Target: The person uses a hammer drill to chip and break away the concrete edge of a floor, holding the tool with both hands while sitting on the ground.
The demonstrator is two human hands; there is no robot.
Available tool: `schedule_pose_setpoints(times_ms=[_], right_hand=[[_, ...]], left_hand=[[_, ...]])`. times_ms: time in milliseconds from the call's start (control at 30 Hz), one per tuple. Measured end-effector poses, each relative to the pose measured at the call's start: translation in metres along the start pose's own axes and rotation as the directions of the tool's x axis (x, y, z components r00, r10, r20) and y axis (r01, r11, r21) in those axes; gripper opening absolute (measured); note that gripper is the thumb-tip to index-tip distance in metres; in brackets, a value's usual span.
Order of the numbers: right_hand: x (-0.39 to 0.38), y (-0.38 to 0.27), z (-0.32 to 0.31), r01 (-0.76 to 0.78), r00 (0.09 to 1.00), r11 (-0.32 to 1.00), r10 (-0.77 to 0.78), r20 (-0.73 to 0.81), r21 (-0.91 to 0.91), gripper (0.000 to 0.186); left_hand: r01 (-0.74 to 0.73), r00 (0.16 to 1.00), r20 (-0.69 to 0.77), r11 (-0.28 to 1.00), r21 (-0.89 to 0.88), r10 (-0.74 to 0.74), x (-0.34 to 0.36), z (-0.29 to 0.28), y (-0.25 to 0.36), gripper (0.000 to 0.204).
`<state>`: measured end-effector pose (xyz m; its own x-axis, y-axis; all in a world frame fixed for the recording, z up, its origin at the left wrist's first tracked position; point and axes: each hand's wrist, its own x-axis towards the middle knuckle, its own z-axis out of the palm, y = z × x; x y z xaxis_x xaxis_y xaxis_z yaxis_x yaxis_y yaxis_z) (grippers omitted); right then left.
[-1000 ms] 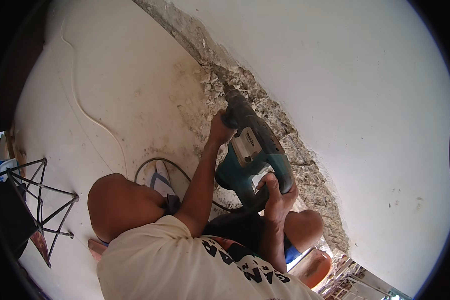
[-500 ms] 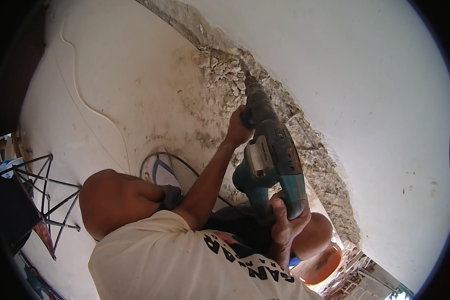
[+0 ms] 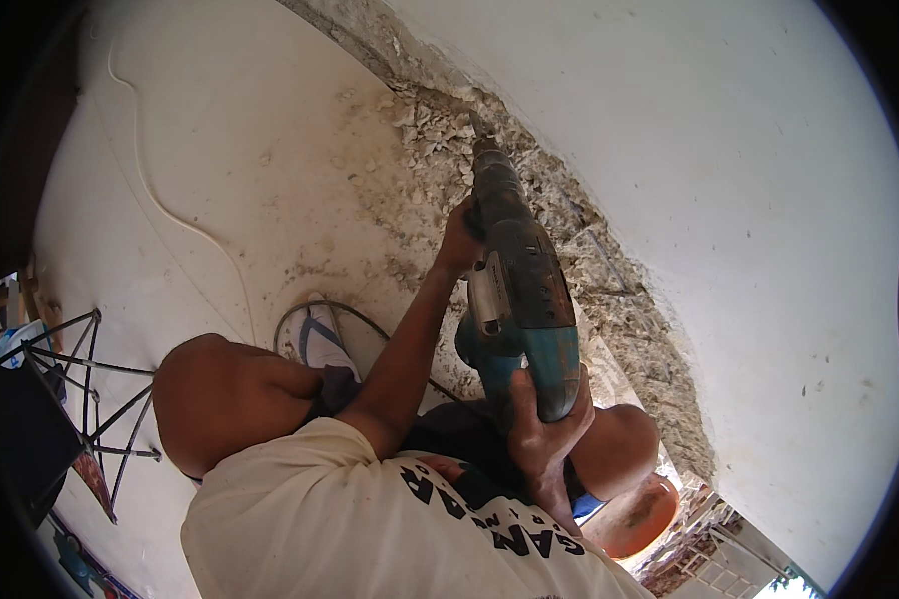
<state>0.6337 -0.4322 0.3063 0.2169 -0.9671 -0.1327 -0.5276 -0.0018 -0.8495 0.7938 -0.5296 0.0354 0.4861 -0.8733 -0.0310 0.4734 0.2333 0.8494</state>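
Note:
A teal and black demolition hammer (image 3: pixel 531 275) stretches away from me, its chisel bit (image 3: pixel 477 124) pressed into broken masonry at the wall's foot. My left hand (image 3: pixel 461 238) is closed round the side handle near the tool's front. At the back, my right hand (image 3: pixel 549 431) grips the rear handle, thumb on its left side. The bit's tip is lost among grey rubble (image 3: pixel 425 130) just left of it. A rough chipped strip (image 3: pixel 619 299) runs along the base of the white wall (image 3: pixel 729 200). The tool's black cable (image 3: pixel 375 324) loops near my left foot.
A sandalled foot (image 3: pixel 322 339) stands on the dusty pale floor (image 3: pixel 220 130). A white cord (image 3: pixel 155 190) snakes along the left. Near left stands a black folding frame (image 3: pixel 90 374). An orange basin (image 3: pixel 649 519) sits by my right knee.
The hammer's body and rear handle have swung left, with both hands still on it. Its bit has shifted slightly left along the rubble.

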Motion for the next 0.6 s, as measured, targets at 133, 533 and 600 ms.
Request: schedule_pose_setpoints(times_ms=[133,533,600], right_hand=[[0.007,-0.010,0.011,-0.001,0.999,1.000,0.002,0.043,-0.023,0.028],[0.032,-0.015,0.018,-0.008,1.000,0.995,0.011,0.028,-0.101,0.029],[0.032,-0.028,0.016,0.014,0.999,0.996,-0.009,0.052,-0.092,0.027]], left_hand=[[0.060,0.997,-0.039,0.983,-0.176,-0.068,0.002,-0.010,-0.012,0.051],[0.058,0.997,-0.058,0.997,0.047,-0.056,0.020,-0.014,0.004,0.049],[0.118,0.988,-0.105,0.992,0.042,-0.113,0.019,-0.011,0.005,0.045]])
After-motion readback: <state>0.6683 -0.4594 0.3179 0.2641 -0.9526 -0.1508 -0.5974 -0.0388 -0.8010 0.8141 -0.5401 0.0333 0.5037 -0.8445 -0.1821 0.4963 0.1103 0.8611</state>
